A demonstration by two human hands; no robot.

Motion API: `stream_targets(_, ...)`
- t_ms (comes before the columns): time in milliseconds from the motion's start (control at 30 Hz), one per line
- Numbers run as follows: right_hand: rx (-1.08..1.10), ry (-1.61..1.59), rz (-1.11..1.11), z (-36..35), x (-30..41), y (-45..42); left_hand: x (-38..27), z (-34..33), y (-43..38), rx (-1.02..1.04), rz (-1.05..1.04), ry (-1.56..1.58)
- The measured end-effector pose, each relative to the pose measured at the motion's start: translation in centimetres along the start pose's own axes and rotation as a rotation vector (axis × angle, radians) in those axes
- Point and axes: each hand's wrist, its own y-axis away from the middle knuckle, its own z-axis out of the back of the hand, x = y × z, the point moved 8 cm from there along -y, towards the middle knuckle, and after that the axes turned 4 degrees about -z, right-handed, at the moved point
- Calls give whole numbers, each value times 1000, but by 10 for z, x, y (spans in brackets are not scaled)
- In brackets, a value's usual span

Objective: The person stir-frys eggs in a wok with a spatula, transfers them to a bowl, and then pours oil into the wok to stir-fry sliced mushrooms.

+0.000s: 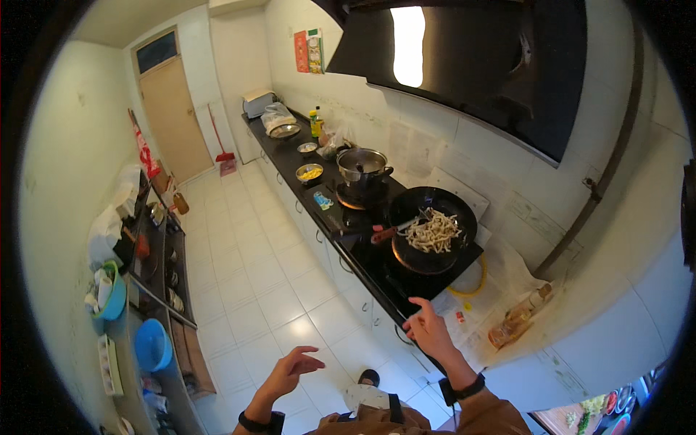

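Note:
My left hand (pixel 291 371) hangs over the tiled floor, fingers apart and holding nothing. My right hand (pixel 428 327) is near the front edge of the black cooktop (pixel 375 260), its index finger stretched out and the others bent; I see nothing in it. Beyond that hand a black wok (pixel 462 209) sits on the nearer burner. Pale strips of food (pixel 433 231), which look like mushrooms, lie inside it. A spatula with a reddish-brown handle (pixel 385 235) leans over the wok's rim, its head among the strips. Neither hand touches the wok or the spatula.
A steel pot (pixel 360 173) stands on the farther burner. Past it are a bowl of yellow food (pixel 310 173), a smaller bowl (pixel 307 148) and a yellow bottle (pixel 314 124). An oil bottle (pixel 514 321) stands right of my right hand. Shelves with blue basins (pixel 154 345) line the left wall.

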Motion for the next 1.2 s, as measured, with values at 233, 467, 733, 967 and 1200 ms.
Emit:
stream_targets(233,-188,511,18,-8,51,-180,-47,94,-86,-150,-164,-874)
stream_targets(467,-238,709,-174,3,44,-230,-98,126,-244,-187,-449,-785)
stream_targets(733,-688,703,-534,62,40,-193,2,76,-395,807,271,-57)
stream_targets(967,-816,458,-647,93,116,-156,2,27,-401,1073,649,125)
stream_targets(1200,-819,628,-626,81,105,-153,-6,17,-393,1305,690,124)
